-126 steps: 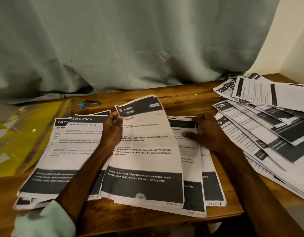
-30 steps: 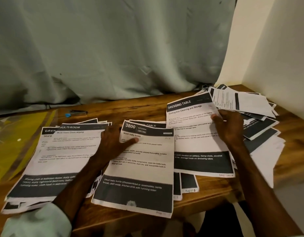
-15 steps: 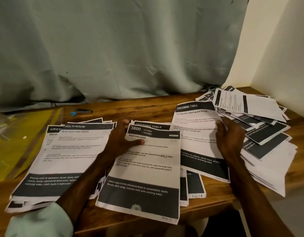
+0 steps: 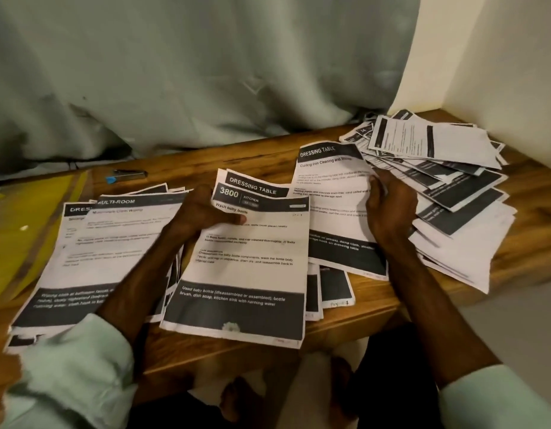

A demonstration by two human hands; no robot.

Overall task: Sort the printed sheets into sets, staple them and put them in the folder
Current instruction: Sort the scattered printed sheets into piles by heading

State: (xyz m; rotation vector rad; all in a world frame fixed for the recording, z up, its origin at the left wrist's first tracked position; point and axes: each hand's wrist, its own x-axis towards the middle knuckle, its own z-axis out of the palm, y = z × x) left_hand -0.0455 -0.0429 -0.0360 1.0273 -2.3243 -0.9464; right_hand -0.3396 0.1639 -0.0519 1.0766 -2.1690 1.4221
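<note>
The left hand (image 4: 206, 213) pinches the kitchen sheet (image 4: 249, 267) by its top left edge, thumb on top, at the middle of the surface's (image 4: 261, 153) near edge. The right hand (image 4: 391, 212) curls its fingers (image 4: 377, 184) round the dressing table sheet's (image 4: 333, 193) right edge, beside the loose pile (image 4: 453, 184) in the far right corner. The yellow folder (image 4: 29, 224) lies at the left edge, the stapler (image 4: 130, 174) near the far edge.

Both forearms reach forward – left hand (image 4: 206, 212) pinches the middle sheet (image 4: 246, 267), right hand (image 4: 391, 209) curls on the right sheet (image 4: 333, 196) at its edge.
</note>
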